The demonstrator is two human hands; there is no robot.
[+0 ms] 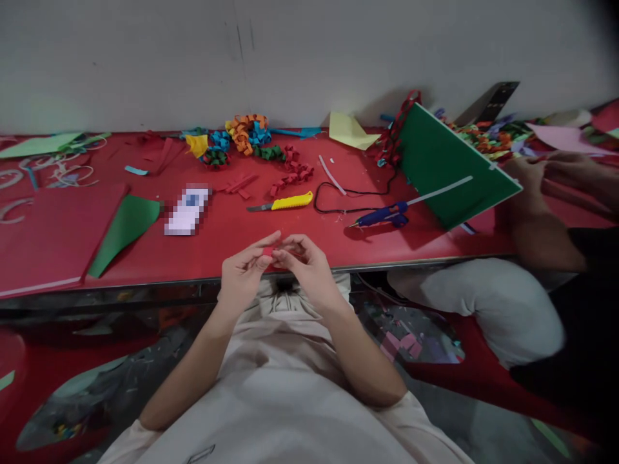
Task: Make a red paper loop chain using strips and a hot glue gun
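Just above the table's front edge, my left hand [245,270] and my right hand [305,265] meet, both with fingers pinched around a small piece of red paper [268,251]. Fingertips hide most of it, so its full shape does not show. Beyond my hands lies a yellow box cutter [291,201] with its blade out to the left. To the right rests a blue glue gun [380,216] with a white glue stick in its back. Curled red paper strips [293,171] join a chain of green, blue and orange curls [246,132] farther back.
A green board [449,167] leans at the right, near a co-worker's hands [556,180]. A black cord [333,209] loops behind the glue gun. On the left are a pixelated phone-like item [187,211], a green paper sheet [126,229] and a red board [53,238].
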